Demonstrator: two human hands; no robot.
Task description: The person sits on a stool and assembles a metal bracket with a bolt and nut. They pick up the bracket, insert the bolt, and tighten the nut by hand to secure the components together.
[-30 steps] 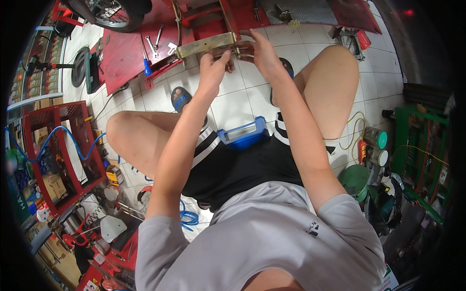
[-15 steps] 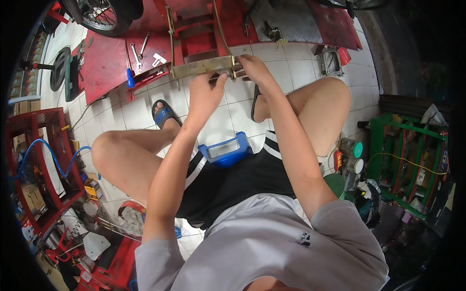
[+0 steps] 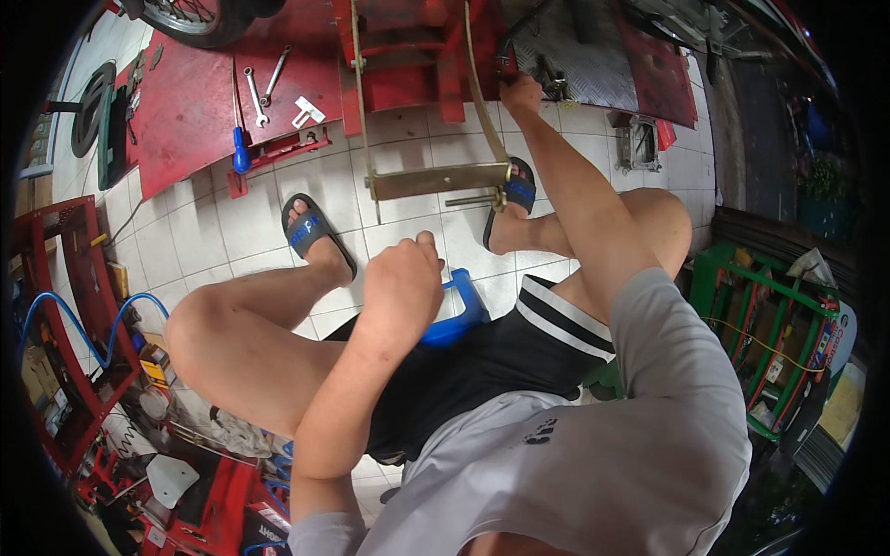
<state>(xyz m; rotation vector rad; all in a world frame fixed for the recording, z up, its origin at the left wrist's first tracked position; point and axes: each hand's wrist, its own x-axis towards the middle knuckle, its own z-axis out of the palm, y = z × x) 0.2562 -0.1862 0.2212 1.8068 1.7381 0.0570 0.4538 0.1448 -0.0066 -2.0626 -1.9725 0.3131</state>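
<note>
My right hand reaches far forward to the red platform's edge. Its fingers are curled beside a dark tool-like piece; what they hold is hidden. Drawn back over my lap, my left hand is closed, and its palm side is out of sight. Just beyond it hangs a brass-coloured metal crossbar between two long arms, touched by neither hand. A long bolt sticks out near the bar's right end. Partly behind my left hand, a blue frame-shaped piece rests at my shorts.
On the red platform lie two wrenches, a blue-handled screwdriver and a small white T-shaped piece. A motorcycle wheel stands at far left. A red rack is left, a green rack right.
Both hands have come away from the metal crossbar. My right hand moved forward and right to the platform; my left came back toward my lap. The bar appears lower in view.
</note>
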